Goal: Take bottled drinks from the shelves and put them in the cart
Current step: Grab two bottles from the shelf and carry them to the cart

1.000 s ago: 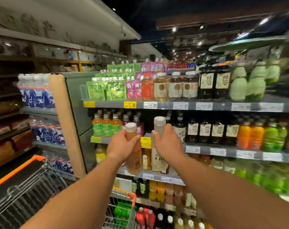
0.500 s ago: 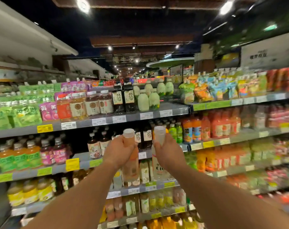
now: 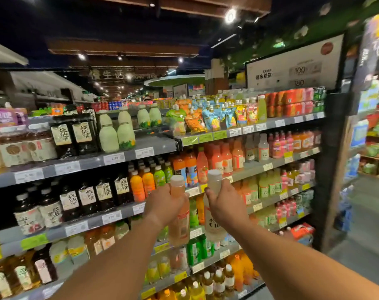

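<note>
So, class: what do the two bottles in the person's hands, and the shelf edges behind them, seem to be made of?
Peach-coloured bottle in the left hand: probably clear glossy plastic, since the drink shows through; matte white cap.
Pale bottle in the right hand: likely the same, cloudy liquid visible.
Shelf edge: looks like grey painted metal, smooth and matte; uncertain.

left hand (image 3: 162, 204) left of right hand (image 3: 224, 204) | shelves (image 3: 128, 155) behind

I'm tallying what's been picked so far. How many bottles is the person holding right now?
2. The left hand grips a peach-coloured drink bottle; the right hand grips a clear drink bottle beside it. Both are upright before the shelves.
</note>
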`<state>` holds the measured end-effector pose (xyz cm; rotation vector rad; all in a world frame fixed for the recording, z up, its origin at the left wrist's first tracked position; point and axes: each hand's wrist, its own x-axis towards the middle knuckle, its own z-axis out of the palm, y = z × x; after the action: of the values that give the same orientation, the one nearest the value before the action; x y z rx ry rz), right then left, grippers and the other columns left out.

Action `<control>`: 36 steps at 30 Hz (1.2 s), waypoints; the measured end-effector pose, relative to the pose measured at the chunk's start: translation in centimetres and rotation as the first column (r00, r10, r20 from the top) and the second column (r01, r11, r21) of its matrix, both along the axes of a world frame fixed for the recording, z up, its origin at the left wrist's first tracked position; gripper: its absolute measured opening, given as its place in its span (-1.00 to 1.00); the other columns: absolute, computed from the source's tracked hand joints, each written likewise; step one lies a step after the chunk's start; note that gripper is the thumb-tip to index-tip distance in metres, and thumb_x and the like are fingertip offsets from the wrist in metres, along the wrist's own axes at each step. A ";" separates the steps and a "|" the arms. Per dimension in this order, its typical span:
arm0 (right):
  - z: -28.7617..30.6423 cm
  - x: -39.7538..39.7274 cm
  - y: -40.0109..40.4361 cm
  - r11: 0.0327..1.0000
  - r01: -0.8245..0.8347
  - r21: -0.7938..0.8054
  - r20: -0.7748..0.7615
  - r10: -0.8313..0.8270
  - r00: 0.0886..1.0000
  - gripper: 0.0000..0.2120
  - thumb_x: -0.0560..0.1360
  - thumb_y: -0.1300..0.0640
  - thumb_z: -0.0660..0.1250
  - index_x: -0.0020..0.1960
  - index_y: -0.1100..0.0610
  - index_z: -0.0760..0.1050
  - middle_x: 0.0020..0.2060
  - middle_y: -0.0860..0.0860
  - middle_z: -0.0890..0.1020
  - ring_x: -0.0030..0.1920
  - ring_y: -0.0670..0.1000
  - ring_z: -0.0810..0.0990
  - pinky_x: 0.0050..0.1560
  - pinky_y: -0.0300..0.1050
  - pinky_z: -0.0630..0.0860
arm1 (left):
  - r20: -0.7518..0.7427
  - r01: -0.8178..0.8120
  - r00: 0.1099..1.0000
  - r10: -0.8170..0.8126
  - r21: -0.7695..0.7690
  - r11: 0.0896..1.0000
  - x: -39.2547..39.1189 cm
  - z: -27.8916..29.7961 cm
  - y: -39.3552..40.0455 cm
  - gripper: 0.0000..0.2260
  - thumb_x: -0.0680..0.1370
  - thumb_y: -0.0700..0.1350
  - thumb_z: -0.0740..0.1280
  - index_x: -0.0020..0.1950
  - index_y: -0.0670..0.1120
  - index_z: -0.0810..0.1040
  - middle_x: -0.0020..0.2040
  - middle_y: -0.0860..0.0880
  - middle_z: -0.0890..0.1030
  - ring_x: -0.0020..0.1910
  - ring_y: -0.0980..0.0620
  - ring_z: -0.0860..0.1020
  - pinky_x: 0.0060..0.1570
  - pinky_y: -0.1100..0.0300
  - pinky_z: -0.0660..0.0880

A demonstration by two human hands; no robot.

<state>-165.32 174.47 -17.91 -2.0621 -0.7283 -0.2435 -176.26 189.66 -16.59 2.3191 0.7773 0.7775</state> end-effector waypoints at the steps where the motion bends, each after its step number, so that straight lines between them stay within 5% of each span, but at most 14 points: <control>1: 0.0 1.2 -0.6 0.999 0.031 -0.009 -0.002 -0.031 1.000 -0.75 0.55 -0.20 0.20 0.03 -0.06 0.27 -0.04 0.03 0.58 -0.18 0.06 0.46 -0.18 -0.04 0.39 | -0.011 0.014 1.000 -0.014 0.016 1.000 1.6 -0.1 -0.3 -0.76 0.46 0.23 0.39 -0.15 0.07 0.54 -0.18 0.10 0.60 -0.16 0.01 0.57 -0.22 0.14 0.44; 7: -0.6 7.9 -6.2 0.971 0.233 -0.051 -0.006 -0.234 0.972 -0.63 0.54 -0.20 0.20 0.17 0.04 0.31 0.02 0.07 0.57 -0.01 0.17 0.58 -0.11 0.02 0.47 | -0.018 0.163 0.987 -0.162 0.046 0.986 12.0 -0.9 -3.8 -0.69 0.45 0.23 0.41 -0.05 0.01 0.60 -0.04 -0.03 0.67 -0.03 -0.09 0.62 -0.02 0.02 0.57; 12: -1.0 14.4 -11.4 0.947 0.321 -0.029 -0.034 -0.322 0.946 -0.66 0.54 -0.19 0.21 0.17 0.01 0.30 0.01 0.05 0.56 0.02 0.17 0.57 0.01 0.10 0.53 | -0.039 0.276 0.961 -0.273 0.113 0.955 19.8 -1.1 -8.6 -0.67 0.44 0.29 0.38 -0.06 0.05 0.55 -0.05 0.01 0.66 -0.04 -0.06 0.60 -0.15 0.12 0.47; 16: -1.4 21.0 -13.9 0.925 0.377 -0.041 -0.004 -0.377 0.926 -0.63 0.55 -0.20 0.21 0.16 0.07 0.33 0.04 0.08 0.57 0.04 0.19 0.57 -0.06 0.05 0.47 | -0.059 0.325 0.946 -0.320 0.178 0.929 26.2 -0.8 -11.5 -0.63 0.45 0.28 0.37 0.04 0.03 0.61 0.00 0.00 0.68 0.01 -0.08 0.61 -0.05 0.09 0.52; 36: -1.9 50.2 -10.4 0.987 0.107 -0.122 -0.037 -0.113 0.993 -0.52 0.57 -0.24 0.16 0.28 0.12 0.33 0.15 0.12 0.59 0.12 0.22 0.57 -0.02 0.03 0.45 | 0.049 0.042 0.998 -0.045 0.061 0.997 51.9 -0.5 -9.9 -0.71 0.44 0.29 0.39 -0.06 0.10 0.57 -0.04 0.08 0.67 -0.05 0.01 0.61 -0.10 0.13 0.51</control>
<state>-115.13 164.09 -19.78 -2.2183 -0.6157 -0.2203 -124.37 179.75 -17.07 2.3523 0.6879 0.8468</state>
